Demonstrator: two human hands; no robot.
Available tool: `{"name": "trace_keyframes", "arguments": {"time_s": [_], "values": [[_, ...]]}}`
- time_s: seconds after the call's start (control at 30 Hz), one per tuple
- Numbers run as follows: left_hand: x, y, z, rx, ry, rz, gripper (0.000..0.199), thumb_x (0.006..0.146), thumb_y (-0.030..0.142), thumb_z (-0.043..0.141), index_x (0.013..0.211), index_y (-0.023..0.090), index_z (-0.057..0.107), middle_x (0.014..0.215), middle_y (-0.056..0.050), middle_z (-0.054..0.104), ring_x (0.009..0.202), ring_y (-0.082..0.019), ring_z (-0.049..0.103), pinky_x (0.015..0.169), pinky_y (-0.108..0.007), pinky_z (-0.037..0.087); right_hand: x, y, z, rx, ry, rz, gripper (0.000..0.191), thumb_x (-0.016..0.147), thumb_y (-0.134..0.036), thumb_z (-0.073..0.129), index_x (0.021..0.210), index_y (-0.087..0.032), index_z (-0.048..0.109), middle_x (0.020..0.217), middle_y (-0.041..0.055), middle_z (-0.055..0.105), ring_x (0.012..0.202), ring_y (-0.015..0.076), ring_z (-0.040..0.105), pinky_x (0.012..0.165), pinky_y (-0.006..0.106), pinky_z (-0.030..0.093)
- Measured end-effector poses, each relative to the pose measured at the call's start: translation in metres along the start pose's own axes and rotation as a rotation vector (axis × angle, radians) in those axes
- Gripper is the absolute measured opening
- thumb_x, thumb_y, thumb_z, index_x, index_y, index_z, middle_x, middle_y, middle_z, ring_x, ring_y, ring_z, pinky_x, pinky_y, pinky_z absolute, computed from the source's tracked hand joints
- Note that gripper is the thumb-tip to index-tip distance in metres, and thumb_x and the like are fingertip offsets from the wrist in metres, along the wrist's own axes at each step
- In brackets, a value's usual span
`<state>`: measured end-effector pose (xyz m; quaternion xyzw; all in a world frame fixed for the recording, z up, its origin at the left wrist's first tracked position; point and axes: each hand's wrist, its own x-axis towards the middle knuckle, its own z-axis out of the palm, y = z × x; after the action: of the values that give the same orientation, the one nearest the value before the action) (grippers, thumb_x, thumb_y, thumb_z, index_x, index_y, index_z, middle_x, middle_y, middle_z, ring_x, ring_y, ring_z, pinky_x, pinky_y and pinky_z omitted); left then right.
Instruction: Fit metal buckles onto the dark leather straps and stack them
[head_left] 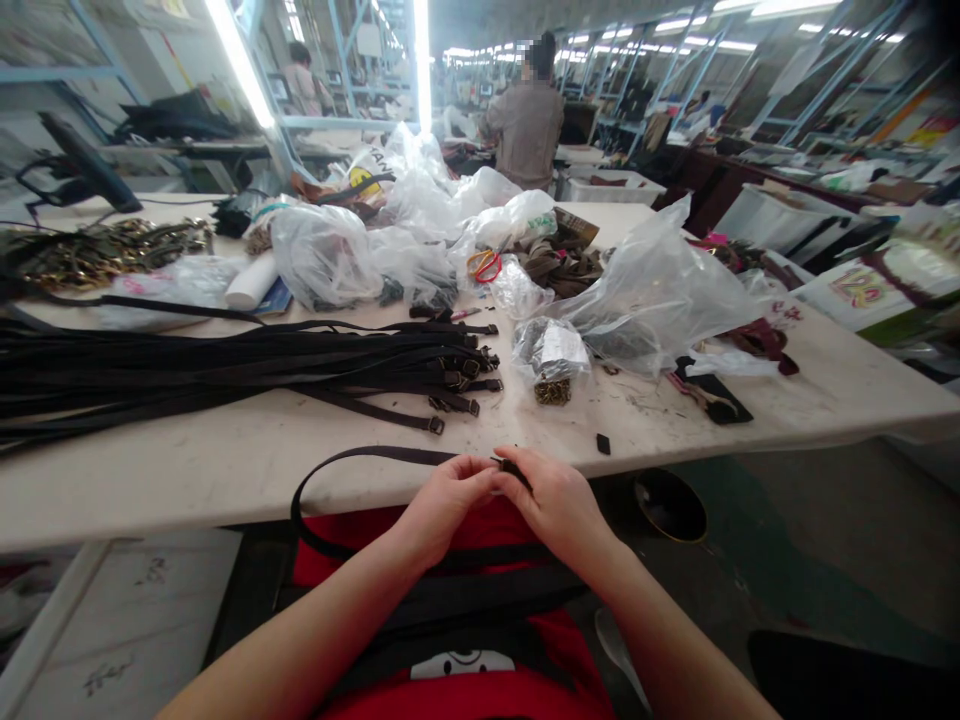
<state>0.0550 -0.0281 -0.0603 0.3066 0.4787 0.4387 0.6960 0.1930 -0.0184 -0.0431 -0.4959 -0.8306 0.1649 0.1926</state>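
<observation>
At the front edge of the table my left hand (450, 500) is closed on a black strap (352, 452), which loops out to the left and runs back down across my lap. Close against it, my right hand (559, 500) pinches a small dark buckle (517, 470) at the strap's end; my fingers cover most of that piece. Just beyond my hands lies a thick bundle of black straps (225, 365), stretching to the left, with metal buckles (457, 375) at its right end.
Clear plastic bags (667, 290) cover the table's back and right, one holding small brass-coloured parts (553, 391). Scissors (484, 265) with orange-red handles lie among them. A metal hardware pile (112, 250) is at far left. Another person (529, 120) stands behind the table; a round bin (670, 505) sits below.
</observation>
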Motion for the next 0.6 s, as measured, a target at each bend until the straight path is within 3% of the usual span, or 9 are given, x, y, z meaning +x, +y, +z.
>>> {"name": "trace_keyframes", "arguments": {"time_s": [0.07,0.13,0.23,0.33,0.4,0.47,0.53,0.6], "values": [[-0.003,0.011,-0.005,0.156,0.04,0.116,0.025,0.065,0.021,0.068,0.083,0.015,0.053,0.069,0.003,0.058,0.064,-0.009,0.055,0.061,-0.02,0.043,-0.001,0.001,-0.003,-0.066,-0.013,-0.042,0.03,0.083,-0.037,0.051,0.104,-0.017,0.058,0.09,0.0092,0.062,0.078,0.022,0.057,0.065,0.031,0.042],[-0.01,0.033,-0.018,0.222,0.091,0.22,0.028,0.063,0.018,0.068,0.085,0.016,0.051,0.066,0.005,0.056,0.061,-0.008,0.054,0.057,-0.018,0.044,-0.003,0.003,-0.01,-0.139,0.057,-0.066,0.026,0.08,-0.038,0.054,0.094,-0.017,0.061,0.085,0.0091,0.06,0.077,0.0226,0.055,0.067,0.032,0.041],[-0.028,0.08,-0.05,0.016,0.252,0.335,0.027,0.061,0.016,0.069,0.084,0.017,0.054,0.066,0.006,0.058,0.055,-0.006,0.055,0.055,-0.016,0.046,-0.004,0.007,-0.022,-0.071,0.152,-0.1,0.019,0.079,-0.031,0.055,0.09,-0.018,0.061,0.089,0.0086,0.058,0.082,0.0218,0.054,0.074,0.033,0.04],[-0.043,0.11,-0.075,-0.224,0.366,0.411,0.031,0.058,0.01,0.071,0.085,0.018,0.059,0.067,0.006,0.061,0.054,-0.005,0.055,0.054,-0.014,0.047,-0.003,0.007,-0.03,0.096,0.089,-0.097,0.015,0.079,-0.029,0.054,0.091,-0.019,0.059,0.085,0.0048,0.059,0.077,0.0177,0.055,0.069,0.028,0.041],[-0.049,0.106,-0.074,-0.264,0.304,0.415,0.032,0.062,0.022,0.072,0.092,0.02,0.06,0.073,0.004,0.063,0.061,-0.008,0.057,0.055,-0.017,0.049,-0.001,0.003,-0.032,0.161,0.036,-0.076,0.017,0.08,-0.031,0.055,0.092,-0.019,0.058,0.081,0.0037,0.059,0.074,0.0172,0.055,0.065,0.027,0.041],[-0.05,0.086,-0.058,-0.173,0.142,0.341,0.041,0.065,0.041,0.07,0.098,0.021,0.058,0.08,0.0,0.063,0.071,-0.014,0.06,0.056,-0.023,0.051,0.001,-0.003,-0.031,0.213,0.003,-0.085,0.021,0.08,-0.034,0.056,0.094,-0.018,0.057,0.082,0.004,0.06,0.074,0.0178,0.055,0.065,0.028,0.041],[-0.047,0.064,-0.035,0.068,-0.039,0.211,0.042,0.068,0.049,0.064,0.095,0.019,0.059,0.073,-0.002,0.062,0.068,-0.016,0.059,0.053,-0.024,0.048,-0.001,-0.011,-0.027,0.282,-0.013,-0.125,0.028,0.079,-0.036,0.057,0.101,-0.02,0.055,0.085,0.0041,0.061,0.076,0.0181,0.056,0.066,0.028,0.042],[-0.044,0.054,-0.012,0.321,-0.122,0.176,0.03,0.074,0.046,0.059,0.08,0.016,0.059,0.059,0.002,0.055,0.055,-0.011,0.052,0.049,-0.02,0.042,-0.004,-0.015,-0.021,0.334,0.011,-0.138,0.039,0.078,-0.034,0.059,0.113,-0.021,0.048,0.086,0.0037,0.061,0.074,0.0178,0.057,0.066,0.029,0.043]]}}
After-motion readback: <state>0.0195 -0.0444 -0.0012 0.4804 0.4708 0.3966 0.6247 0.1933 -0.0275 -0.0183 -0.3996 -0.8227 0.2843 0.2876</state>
